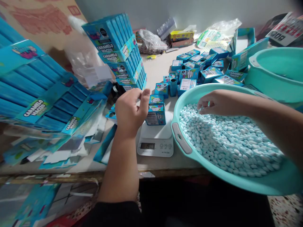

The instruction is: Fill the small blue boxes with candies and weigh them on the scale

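Candies (pixel 229 145) below curled right hand (pixel 213 101); left hand (pixel 129 108) half-curled beside standing box (pixel 156 115).

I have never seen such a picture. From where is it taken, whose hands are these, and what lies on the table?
There is no machine here. One camera, worn on a person's head, looks forward and down at two bare hands. On the table, a small blue box stands on a white scale. The left hand is beside it; whether they touch is unclear. The right hand reaches into a turquoise basin of pale candies; whether its fingers hold any, I cannot tell. Stacked blue boxes rise at left; more small boxes lie loose behind the basin.
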`<state>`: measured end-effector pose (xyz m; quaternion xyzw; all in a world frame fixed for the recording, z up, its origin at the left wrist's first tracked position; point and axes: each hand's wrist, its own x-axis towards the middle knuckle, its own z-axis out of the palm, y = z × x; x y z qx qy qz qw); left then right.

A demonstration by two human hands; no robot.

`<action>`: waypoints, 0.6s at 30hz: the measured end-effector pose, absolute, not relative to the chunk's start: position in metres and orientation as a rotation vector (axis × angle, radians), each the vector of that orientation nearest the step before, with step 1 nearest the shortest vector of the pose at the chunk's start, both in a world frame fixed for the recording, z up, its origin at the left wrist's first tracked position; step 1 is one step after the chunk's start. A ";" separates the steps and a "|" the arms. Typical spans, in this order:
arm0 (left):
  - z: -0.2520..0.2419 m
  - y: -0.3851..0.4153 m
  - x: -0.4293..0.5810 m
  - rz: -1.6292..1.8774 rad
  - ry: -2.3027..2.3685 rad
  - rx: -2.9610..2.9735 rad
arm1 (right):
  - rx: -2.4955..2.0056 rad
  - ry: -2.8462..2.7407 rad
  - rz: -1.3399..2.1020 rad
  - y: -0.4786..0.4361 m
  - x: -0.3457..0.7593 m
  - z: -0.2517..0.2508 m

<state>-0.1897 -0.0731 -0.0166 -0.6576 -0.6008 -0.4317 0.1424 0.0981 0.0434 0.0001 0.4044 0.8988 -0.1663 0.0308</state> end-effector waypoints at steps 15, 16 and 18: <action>-0.012 -0.075 -0.196 -1.270 -1.936 -2.040 | 1.311 2.778 -0.516 0.044 0.099 0.005; -0.011 -0.076 -0.197 -1.257 -2.003 -2.126 | 1.306 2.782 -0.509 0.045 0.099 0.004; -0.007 -0.078 -0.201 -1.182 -2.144 -2.263 | 1.286 2.791 -0.515 0.046 0.100 0.003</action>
